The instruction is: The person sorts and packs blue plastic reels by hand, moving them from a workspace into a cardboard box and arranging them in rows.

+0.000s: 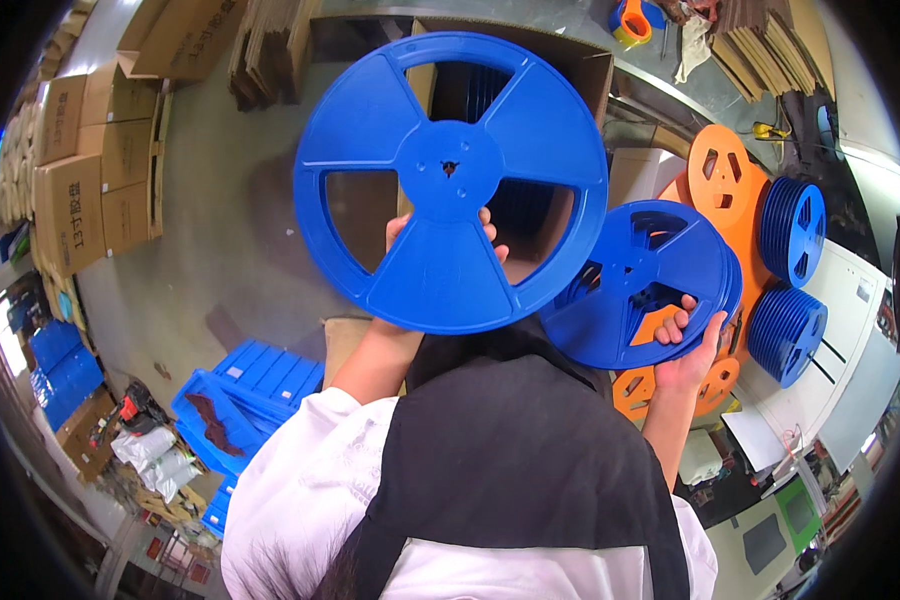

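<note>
Blue plastic reels in both our hands, one up, a stack low right.

Left hand (440,235) grips the big three-spoke blue plastic reel (450,180) from behind, fingertips curled over a spoke, disc face-on and raised before the open cardboard box (580,70). Right hand (690,345) clamps the near edge of the stack of blue reels (640,285), tilted, right of and lower than the single reel. Orange reels (725,180) and more blue stacks lie far right; smooth moulded flanges.
</note>
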{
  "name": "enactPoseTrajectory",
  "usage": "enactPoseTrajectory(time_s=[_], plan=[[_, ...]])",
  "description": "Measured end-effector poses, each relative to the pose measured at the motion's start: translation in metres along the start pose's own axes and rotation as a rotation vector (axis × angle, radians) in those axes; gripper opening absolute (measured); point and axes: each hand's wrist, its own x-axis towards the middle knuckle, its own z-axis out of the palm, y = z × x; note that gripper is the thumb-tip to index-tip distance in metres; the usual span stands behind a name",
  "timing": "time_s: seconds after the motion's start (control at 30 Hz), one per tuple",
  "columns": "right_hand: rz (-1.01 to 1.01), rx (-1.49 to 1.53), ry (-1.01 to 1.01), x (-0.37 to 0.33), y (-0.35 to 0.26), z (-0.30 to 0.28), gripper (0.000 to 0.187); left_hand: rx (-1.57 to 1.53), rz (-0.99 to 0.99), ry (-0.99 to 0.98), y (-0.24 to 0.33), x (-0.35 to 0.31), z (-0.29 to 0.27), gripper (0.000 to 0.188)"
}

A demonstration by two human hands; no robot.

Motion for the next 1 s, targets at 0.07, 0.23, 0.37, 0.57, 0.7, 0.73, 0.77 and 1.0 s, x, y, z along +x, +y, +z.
enactPoseTrajectory(time_s=[0.07,0.23,0.37,0.57,0.7,0.73,0.77,1.0], plan=[[0.014,0.001,-0.043,0.004,0.002,-0.001,0.055,0.028,0.045,0.032,0.0,0.004,0.002,0.064],[0.037,-0.022,-0.002,0.002,0.006,-0.002,0.054,0.031,-0.049,-0.047,0.003,0.005,-0.005,0.064],[0.051,-0.012,0.037,0.003,0.009,0.003,0.053,0.06,-0.05,-0.007,0.003,0.006,-0.015,0.064],[0.052,0.014,0.091,0.002,0.012,0.007,0.052,-0.032,-0.012,0.082,0.0,0.006,-0.026,0.063],[0.027,-0.069,0.078,0.006,0.014,-0.008,0.052,0.219,0.034,0.138,0.013,0.009,-0.061,0.06],[0.009,-0.061,0.049,0.003,0.017,-0.002,0.052,0.299,0.052,0.212,0.021,0.012,-0.077,0.057],[0.001,-0.058,0.02,-0.002,0.018,0.007,0.052,0.443,0.113,0.224,0.033,0.018,-0.103,0.054],[-0.058,-0.216,0.099,-0.009,0.033,-0.002,0.05,0.783,0.232,0.603,0.085,0.109,-0.173,0.045]])
